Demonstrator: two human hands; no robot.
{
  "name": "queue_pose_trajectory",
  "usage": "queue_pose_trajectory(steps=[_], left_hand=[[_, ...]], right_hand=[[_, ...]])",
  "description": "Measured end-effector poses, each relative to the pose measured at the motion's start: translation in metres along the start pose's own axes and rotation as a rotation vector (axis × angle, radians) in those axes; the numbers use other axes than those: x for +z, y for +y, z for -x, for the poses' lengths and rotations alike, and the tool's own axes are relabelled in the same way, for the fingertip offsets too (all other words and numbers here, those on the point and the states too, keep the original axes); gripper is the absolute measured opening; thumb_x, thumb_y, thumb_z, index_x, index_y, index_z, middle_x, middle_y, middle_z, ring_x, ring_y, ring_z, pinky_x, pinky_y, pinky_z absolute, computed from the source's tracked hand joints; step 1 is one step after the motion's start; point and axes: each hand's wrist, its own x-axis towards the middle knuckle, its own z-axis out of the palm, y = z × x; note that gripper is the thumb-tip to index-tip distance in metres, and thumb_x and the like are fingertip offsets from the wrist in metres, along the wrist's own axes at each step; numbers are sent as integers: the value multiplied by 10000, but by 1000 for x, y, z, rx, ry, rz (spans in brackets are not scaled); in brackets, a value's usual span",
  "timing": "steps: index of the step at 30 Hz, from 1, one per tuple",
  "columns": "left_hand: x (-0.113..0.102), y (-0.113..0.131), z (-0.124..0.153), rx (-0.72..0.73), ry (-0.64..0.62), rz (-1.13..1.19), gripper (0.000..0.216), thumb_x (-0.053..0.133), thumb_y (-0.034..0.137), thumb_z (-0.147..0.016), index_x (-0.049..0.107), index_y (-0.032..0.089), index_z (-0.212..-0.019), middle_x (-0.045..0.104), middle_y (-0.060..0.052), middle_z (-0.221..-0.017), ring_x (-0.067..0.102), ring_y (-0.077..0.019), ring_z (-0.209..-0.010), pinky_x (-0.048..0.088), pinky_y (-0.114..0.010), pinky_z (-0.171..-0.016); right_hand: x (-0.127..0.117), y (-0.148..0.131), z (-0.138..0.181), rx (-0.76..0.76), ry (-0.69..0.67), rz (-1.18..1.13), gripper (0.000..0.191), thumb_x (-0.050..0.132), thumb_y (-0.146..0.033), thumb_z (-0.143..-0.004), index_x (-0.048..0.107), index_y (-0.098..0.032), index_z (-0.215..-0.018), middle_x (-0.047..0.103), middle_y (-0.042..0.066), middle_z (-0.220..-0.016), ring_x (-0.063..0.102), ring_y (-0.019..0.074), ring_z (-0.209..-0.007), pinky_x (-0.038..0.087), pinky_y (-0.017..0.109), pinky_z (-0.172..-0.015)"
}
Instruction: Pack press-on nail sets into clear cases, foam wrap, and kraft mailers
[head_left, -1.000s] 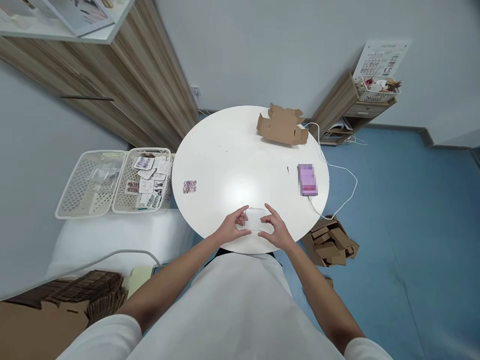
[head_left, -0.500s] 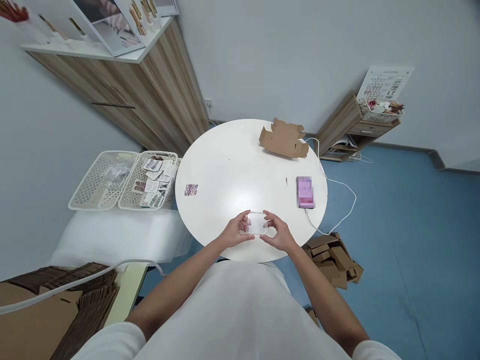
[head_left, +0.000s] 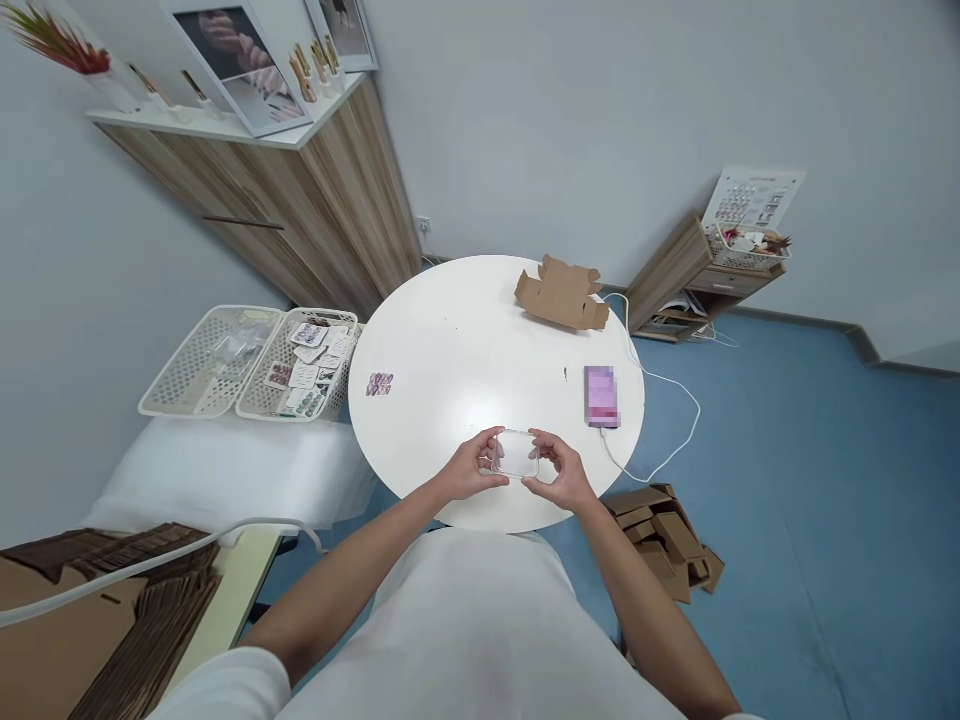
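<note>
Over the near part of the round white table (head_left: 427, 330), I hold a small clear plastic box (head_left: 517, 454) by its two short ends. My left hand (head_left: 480, 465) pinches its left end between thumb and fingers. The right end is gripped the same way by my right hand (head_left: 556, 472). Whether anything lies inside the box I cannot tell. Further left on the table lies a set of purplish press-on nails (head_left: 379, 384). To the right, a phone with a blurred pink screen (head_left: 601, 396) is plugged into a white cable (head_left: 671, 378).
An unfolded brown cardboard box (head_left: 562, 293) lies at the table's far right. Left of the table stand two white baskets (head_left: 206, 360), one holding several nail cards (head_left: 306, 372). Flattened cardboard (head_left: 150, 620) is stacked at lower left; more cardboard boxes (head_left: 667, 535) lie on the floor at right.
The view has tilted and shifted slightly, so the surroundings sit a little lower in the picture. Both hands keep hold of the clear box, which now looks slightly turned.
</note>
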Motion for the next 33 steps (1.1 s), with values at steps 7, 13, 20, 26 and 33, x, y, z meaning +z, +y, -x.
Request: queue_pose_trajectory(steps=[7,13,20,26,33], left_hand=[[10,6,5,-28,1,172,774,703,228,-624,338,281,-1305,495,-67,-1077,513,-174,-957,475,-343,-777],[9,-9,12,-172,116,259,647,628,249,-705,355,253,-1291,519,-46,-988,549,-102,-791,475,-346,-771],[3,-13,16,-116,191,61,452,656,286,-679,513,177,-1094,572,-62,-945,549,-101,-739,455,-331,-778],[3,-14,19,-103,173,76,457,670,307,-663,523,174,-1075,577,-61,-928,556,-101,-716,466,-317,-739],[1,-23,20,-128,201,84,485,676,302,-657,512,174,-1096,578,-55,-921,572,-116,-742,480,-329,-734]], right_hand=[[-6,-2,-10,109,-4,-16,421,661,-327,-625,507,-213,-1000,596,73,-1035,561,125,-660,490,330,-676],[0,-5,-12,201,-31,-9,415,650,-375,-633,517,-218,-993,601,30,-901,564,132,-684,473,303,-658],[9,-11,-28,403,94,-158,321,412,-491,-785,510,-209,-904,552,16,-929,613,96,-560,444,241,-539],[14,-9,-36,477,91,-184,356,449,-490,-762,553,-175,-890,570,24,-792,612,115,-508,392,214,-443],[23,-6,-30,509,112,-226,375,422,-485,-778,554,-175,-942,574,34,-814,601,107,-534,412,224,-486]])
